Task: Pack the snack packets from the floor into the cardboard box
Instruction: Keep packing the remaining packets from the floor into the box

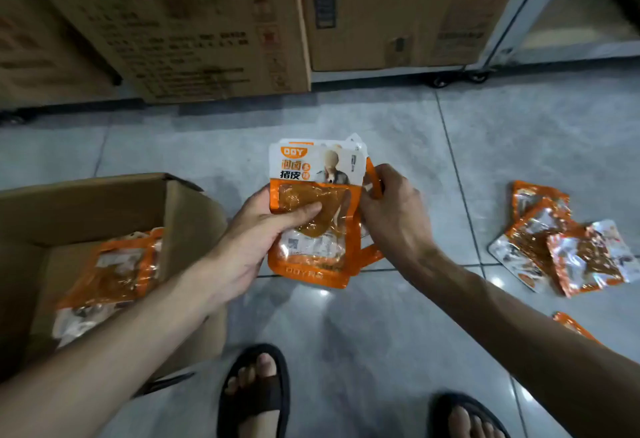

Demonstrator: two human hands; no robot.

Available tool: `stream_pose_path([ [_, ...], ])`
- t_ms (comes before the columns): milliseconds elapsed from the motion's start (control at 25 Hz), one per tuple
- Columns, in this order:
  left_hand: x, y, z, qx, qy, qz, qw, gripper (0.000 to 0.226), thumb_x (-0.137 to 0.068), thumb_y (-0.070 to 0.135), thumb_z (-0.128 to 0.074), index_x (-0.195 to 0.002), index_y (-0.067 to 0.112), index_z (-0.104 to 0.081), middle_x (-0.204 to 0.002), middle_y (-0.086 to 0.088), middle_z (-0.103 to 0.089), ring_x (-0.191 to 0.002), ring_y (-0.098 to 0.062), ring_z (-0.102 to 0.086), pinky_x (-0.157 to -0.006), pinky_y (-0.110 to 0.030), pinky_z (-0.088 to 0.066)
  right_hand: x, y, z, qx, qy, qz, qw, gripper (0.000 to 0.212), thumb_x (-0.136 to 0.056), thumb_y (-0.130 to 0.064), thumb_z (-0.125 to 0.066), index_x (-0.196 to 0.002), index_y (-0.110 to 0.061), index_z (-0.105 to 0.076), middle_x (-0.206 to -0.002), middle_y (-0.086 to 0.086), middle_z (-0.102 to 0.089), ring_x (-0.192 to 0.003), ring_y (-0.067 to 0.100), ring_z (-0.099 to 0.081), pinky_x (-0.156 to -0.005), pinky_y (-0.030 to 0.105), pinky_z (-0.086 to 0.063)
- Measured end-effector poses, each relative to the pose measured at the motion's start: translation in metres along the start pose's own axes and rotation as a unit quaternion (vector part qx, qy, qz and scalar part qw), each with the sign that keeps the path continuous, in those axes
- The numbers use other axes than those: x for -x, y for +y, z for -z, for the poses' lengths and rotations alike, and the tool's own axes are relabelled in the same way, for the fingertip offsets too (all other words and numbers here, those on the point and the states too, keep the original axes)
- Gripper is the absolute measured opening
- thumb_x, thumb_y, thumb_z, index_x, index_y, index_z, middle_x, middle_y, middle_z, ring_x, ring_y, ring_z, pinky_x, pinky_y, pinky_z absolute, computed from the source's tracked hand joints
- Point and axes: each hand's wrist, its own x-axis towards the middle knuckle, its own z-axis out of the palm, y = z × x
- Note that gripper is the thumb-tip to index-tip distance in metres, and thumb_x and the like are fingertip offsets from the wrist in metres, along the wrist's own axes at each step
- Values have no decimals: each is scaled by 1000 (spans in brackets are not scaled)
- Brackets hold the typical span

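Note:
A stack of orange-and-white snack packets (317,174) is held upright above the tiled floor at centre frame. My left hand (256,240) grips the stack from the left, thumb across the front packet's clear window. My right hand (391,209) holds the stack's right edge, fingers curled on the packets behind. The open cardboard box (180,202) stands at the left, with several packets (114,271) lying inside. More loose packets (561,247) lie in a heap on the floor at the right, and one packet's corner (571,325) shows behind my right forearm.
Large cardboard cartons (194,39) stand along the back, some on wheeled dollies (460,77). A white shelf frame (519,15) is at the back right. My two sandalled feet (256,392) are on the grey floor tiles (346,333) at the bottom.

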Motion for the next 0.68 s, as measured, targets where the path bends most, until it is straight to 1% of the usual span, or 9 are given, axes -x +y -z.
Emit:
stream_pose_path([
  [120, 27, 28, 54, 44, 72, -26, 996, 43, -75, 15, -74, -117, 13, -68, -107, -5, -78, -97, -20, -76, -73, -28, -62, 4, -41, -31, -21, -66, 68, 995, 11, -90, -29, -55, -88, -19, -57, -81, 0, -67, -77, 24, -67, -70, 45, -56],
  [200, 48, 46, 98, 94, 132, -54, 985, 43, -75, 15, -72, -118, 12, -69, -108, -7, -78, -98, -22, -75, -77, -33, -63, 7, -71, -51, -25, -123, 102, 987, 10, -89, -27, -61, -88, -17, -59, -80, 2, -68, -76, 23, -67, -72, 46, -56],
  [280, 66, 55, 141, 132, 174, -73, 973, 45, -80, 17, -70, -125, 16, -66, -112, -6, -77, -100, -22, -75, -76, -37, -63, 6, -98, -68, -23, -166, 139, 976, 10, -90, -27, -62, -93, -17, -61, -82, 2, -69, -77, 21, -67, -74, 46, -56],
  [400, 92, 49, 203, 145, 219, -101, 960, 41, -89, 19, -63, -130, 18, -63, -116, -4, -75, -103, -21, -74, -74, -35, -63, -2, -147, -103, 9, -222, 211, 952, 11, -89, -26, -64, -97, -19, -63, -85, -4, -67, -80, 17, -64, -70, 35, -53],
  [480, 104, 38, 239, 159, 251, -104, 949, 44, -92, 19, -62, -136, 17, -59, -122, -4, -73, -109, -21, -72, -77, -35, -62, -9, -179, -130, 85, -281, 262, 919, 10, -89, -24, -65, -98, -19, -65, -87, -6, -63, -78, 12, -58, -61, 25, -43],
  [520, 109, 31, 256, 180, 263, -107, 942, 46, -93, 18, -61, -139, 17, -57, -126, -4, -71, -111, -21, -71, -79, -36, -62, -12, -195, -144, 115, -316, 281, 899, 11, -90, -22, -65, -100, -19, -66, -91, -5, -63, -80, 11, -57, -60, 22, -40],
  [600, 115, 19, 285, 228, 290, -118, 922, 48, -94, 15, -60, -142, 15, -54, -128, -4, -70, -113, -20, -70, -85, -39, -61, -13, -223, -172, 160, -377, 319, 855, 19, -90, -21, -65, -109, -19, -66, -106, -2, -64, -95, 16, -60, -71, 25, -45],
  [640, 118, 14, 296, 243, 308, -122, 912, 48, -94, 13, -60, -142, 14, -54, -127, -4, -70, -112, -20, -70, -87, -40, -60, -11, -234, -183, 184, -394, 345, 832, 23, -90, -21, -65, -113, -18, -66, -110, -1, -63, -102, 18, -60, -77, 29, -45],
  [680, 120, 8, 306, 254, 325, -125, 902, 48, -95, 13, -60, -142, 14, -54, -125, -3, -71, -111, -20, -70, -89, -41, -59, -7, -244, -196, 216, -408, 380, 802, 25, -90, -20, -65, -115, -18, -65, -110, -1, -62, -105, 19, -59, -78, 29, -43],
])
